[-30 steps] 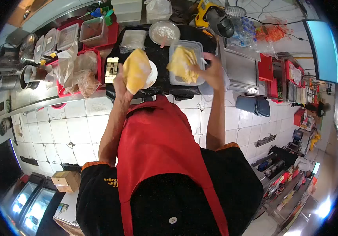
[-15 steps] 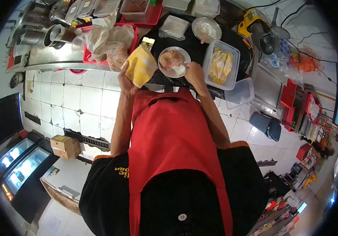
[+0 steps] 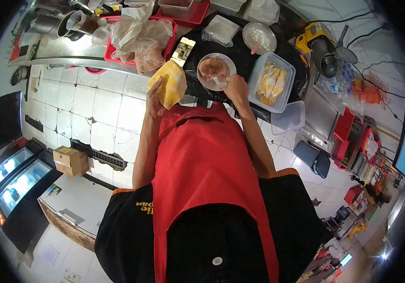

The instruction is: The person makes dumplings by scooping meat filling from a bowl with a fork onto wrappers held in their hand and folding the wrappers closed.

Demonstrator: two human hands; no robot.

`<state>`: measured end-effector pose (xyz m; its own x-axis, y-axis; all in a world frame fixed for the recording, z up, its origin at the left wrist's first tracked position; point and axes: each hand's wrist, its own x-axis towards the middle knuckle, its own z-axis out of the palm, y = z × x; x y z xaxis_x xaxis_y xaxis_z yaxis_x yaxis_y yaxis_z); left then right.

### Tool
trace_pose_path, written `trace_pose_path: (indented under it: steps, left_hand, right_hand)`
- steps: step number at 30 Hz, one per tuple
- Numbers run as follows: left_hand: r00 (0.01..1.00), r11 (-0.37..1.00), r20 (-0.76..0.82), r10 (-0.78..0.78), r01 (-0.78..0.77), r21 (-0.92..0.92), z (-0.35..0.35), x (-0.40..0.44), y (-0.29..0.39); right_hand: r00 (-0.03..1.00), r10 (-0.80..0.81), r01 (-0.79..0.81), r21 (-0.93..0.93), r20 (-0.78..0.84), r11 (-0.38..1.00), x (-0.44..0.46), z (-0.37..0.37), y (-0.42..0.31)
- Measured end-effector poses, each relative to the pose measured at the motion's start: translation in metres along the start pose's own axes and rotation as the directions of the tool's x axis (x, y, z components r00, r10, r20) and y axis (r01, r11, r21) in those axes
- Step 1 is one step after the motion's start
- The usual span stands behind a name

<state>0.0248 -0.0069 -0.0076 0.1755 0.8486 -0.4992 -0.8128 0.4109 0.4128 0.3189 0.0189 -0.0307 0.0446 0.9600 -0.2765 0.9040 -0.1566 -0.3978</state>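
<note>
My left hand (image 3: 154, 104) holds up a floppy yellow wrapper (image 3: 168, 84) with pale floury patches, near the table's front edge. My right hand (image 3: 237, 89) is closed round the handle of a whitish spoon (image 3: 220, 84), its fingers at the right rim of a white bowl (image 3: 203, 84). Pinkish-brown minced filling (image 3: 212, 68) lies in this bowl, and the spoon's end is against its lower part. Right of the bowl, a clear plastic tub (image 3: 291, 75) contains several folded yellow pieces (image 3: 272, 84).
A metal bowl of white powder (image 3: 259, 37) with a pink-handled utensil stands farther back. Beside it lies a plastic-wrapped white stack (image 3: 221, 30). A red tray (image 3: 110, 53) with bagged food is at left, near a patterned box (image 3: 183, 51). A clear lid (image 3: 287, 119) juts out at right.
The spoon's white end has moved into the lower edge of the filling, with my right hand still on it. The wrapper hangs at a different angle. The whole view has shifted slightly.
</note>
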Motion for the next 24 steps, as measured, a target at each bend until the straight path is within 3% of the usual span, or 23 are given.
trace_pose_path:
  steps: [3, 5, 8, 11, 13, 17, 19, 21, 23, 24]
  left_hand:
    - [0.996, 0.996, 0.027, -0.090, 0.089, 0.030, 0.001, 0.013, -0.011]
    - [0.991, 0.995, 0.084, -0.102, 0.100, 0.030, -0.013, 0.032, -0.023]
    - [0.967, 0.964, 0.045, -0.252, 0.247, 0.099, -0.016, 0.043, -0.029]
    - [0.973, 0.964, 0.032, -0.227, 0.220, 0.150, -0.021, 0.053, -0.043]
    - [0.965, 0.946, 0.090, -0.247, 0.220, 0.238, -0.003, 0.048, -0.039]
    - [0.948, 0.957, 0.251, -0.198, 0.132, 0.259, 0.043, 0.040, -0.047]
    - [0.934, 0.942, 0.302, -0.190, 0.087, 0.324, 0.065, 0.035, -0.047]
    - [0.937, 0.943, 0.279, -0.210, 0.119, 0.310, 0.080, 0.032, -0.045]
    - [0.951, 0.976, 0.264, -0.163, 0.117, 0.182, 0.095, 0.025, -0.039]
    - [0.966, 0.979, 0.223, -0.127, 0.086, 0.185, 0.100, 0.023, -0.036]
  right_hand:
    - [0.998, 0.062, -0.062, 0.002, 0.019, 0.998, 0.003, 0.018, 0.004]
    - [1.000, 0.005, -0.005, -0.001, -0.026, 1.000, -0.002, 0.017, 0.002]
    - [0.999, 0.007, -0.009, 0.044, 0.045, 0.999, -0.013, 0.005, 0.002]
    - [0.996, -0.087, 0.083, 0.186, 0.014, 0.979, -0.022, -0.023, 0.017]
    - [0.944, -0.320, 0.319, 0.473, -0.082, 0.821, -0.027, -0.052, 0.016]
    - [0.933, -0.320, 0.354, 0.596, -0.167, 0.721, -0.043, -0.094, -0.015]
    - [0.900, -0.277, 0.430, 0.591, -0.336, 0.682, -0.041, -0.091, -0.021]
    - [0.892, -0.282, 0.441, 0.537, -0.355, 0.720, -0.035, -0.082, -0.016]
    - [0.845, -0.222, 0.515, 0.629, -0.486, 0.582, -0.028, -0.069, -0.007]
    - [0.842, -0.221, 0.518, 0.626, -0.491, 0.582, -0.029, -0.074, -0.006]
